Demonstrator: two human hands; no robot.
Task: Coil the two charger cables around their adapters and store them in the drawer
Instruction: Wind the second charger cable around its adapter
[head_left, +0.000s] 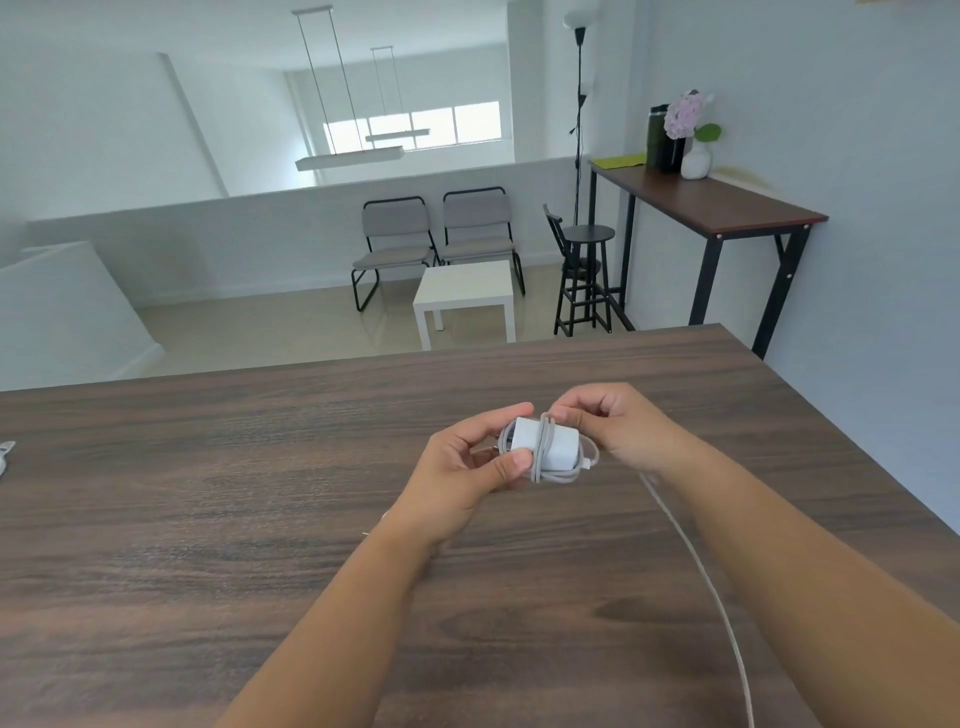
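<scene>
Table: a dark wood-grain table (218, 519) fills the lower view; both forearms reach over it.
Left edge: a small white object (6, 453), cut off by the frame, lies on the table well apart from the hands; what it is cannot be told.
Room beyond: two grey chairs (436, 239), a white side table (465, 293), a black stool (587, 270) and a tall desk (717, 205) carrying a vase of flowers (693, 137); none of these blocks the hands.
Adapter: a white adapter (561, 444) is held above the table centre, between both hands.
Cable: a grey cable (696, 561) loops several times around the adapter; its loose length trails toward the lower right, passing under the right forearm.
Left hand: the left hand (467, 467) is curled, thumb and fingers pinching the adapter's left end.
Right hand: the right hand (613, 426) is closed, fingertips pinching the cable at the adapter's top.
</scene>
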